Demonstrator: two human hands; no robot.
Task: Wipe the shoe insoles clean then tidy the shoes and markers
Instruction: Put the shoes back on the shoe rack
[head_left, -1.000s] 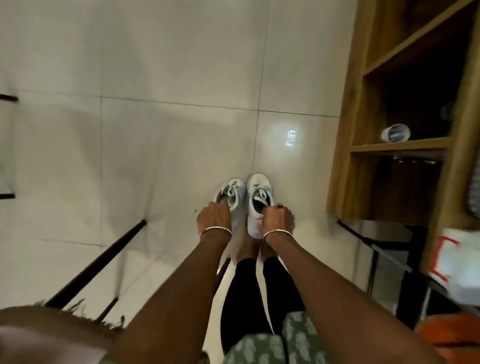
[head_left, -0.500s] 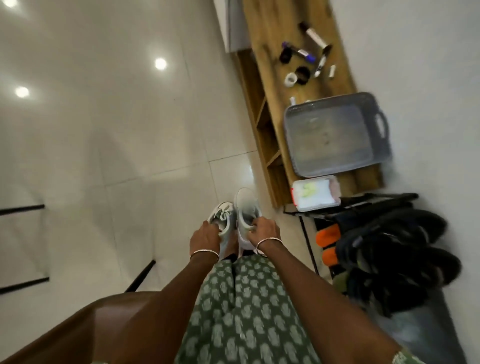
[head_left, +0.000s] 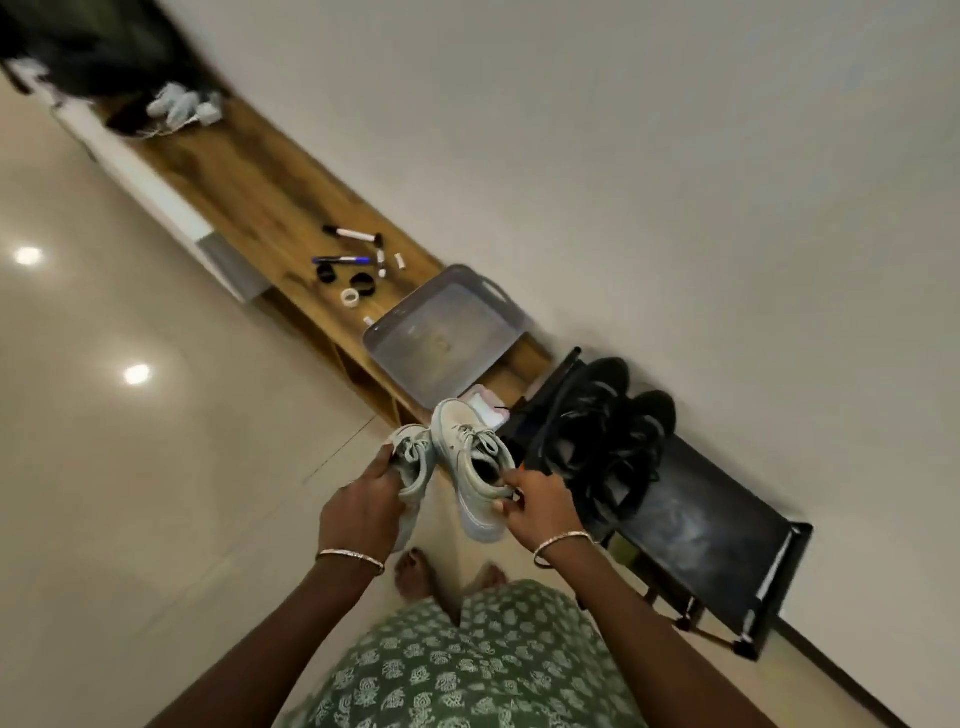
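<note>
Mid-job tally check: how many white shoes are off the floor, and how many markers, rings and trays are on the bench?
shoes: 2
markers: 3
rings: 3
tray: 1
Total: 9

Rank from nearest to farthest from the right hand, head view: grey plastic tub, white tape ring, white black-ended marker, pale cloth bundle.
1. Grey plastic tub, on the wooden bench just beyond the right hand.
2. White tape ring, past the tub's left corner.
3. White black-ended marker, further along the bench.
4. Pale cloth bundle, at the far end.
</note>
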